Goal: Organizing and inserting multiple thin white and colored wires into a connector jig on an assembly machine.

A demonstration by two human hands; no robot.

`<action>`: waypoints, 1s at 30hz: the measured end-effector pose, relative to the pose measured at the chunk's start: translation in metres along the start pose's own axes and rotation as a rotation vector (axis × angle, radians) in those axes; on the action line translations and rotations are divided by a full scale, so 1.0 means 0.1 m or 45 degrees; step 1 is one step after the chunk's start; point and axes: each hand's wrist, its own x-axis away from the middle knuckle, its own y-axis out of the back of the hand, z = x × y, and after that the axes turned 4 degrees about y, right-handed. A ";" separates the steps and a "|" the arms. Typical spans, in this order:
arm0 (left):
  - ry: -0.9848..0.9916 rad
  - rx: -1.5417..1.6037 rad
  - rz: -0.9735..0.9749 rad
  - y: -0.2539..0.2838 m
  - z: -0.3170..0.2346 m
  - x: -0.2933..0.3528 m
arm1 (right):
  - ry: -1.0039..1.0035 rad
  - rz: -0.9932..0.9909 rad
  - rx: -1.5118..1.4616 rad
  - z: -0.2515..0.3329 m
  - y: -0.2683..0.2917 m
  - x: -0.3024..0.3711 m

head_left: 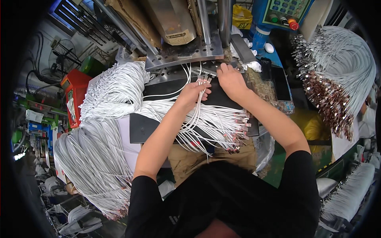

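My left hand (194, 94) is closed round a few white cables (197, 113), their small connector ends (204, 79) sticking up past the fingers. Just to its right, my right hand (232, 82) has its fingers curled down at the metal base under the press plate (184, 55). Whatever its fingertips grip is hidden. Below both hands a thick bundle of white cables (218, 119) lies across a black board (139, 133) over my lap, connector ends toward the right. A couple of single cables run from the left hand's area up to the press base.
Coiled white cables (115, 85) are heaped at the left, with a larger bundle (89, 154) hanging below. Beside a red bin (75, 95) they crowd that side. At right are a control panel (283, 14), a blue bottle (260, 39), a dark flat device (281, 84) and another cable bundle (349, 51).
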 end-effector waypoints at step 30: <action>0.058 -0.314 0.082 0.02 0.01 0.05 | -0.927 0.269 -1.889 -0.07 0.06 0.13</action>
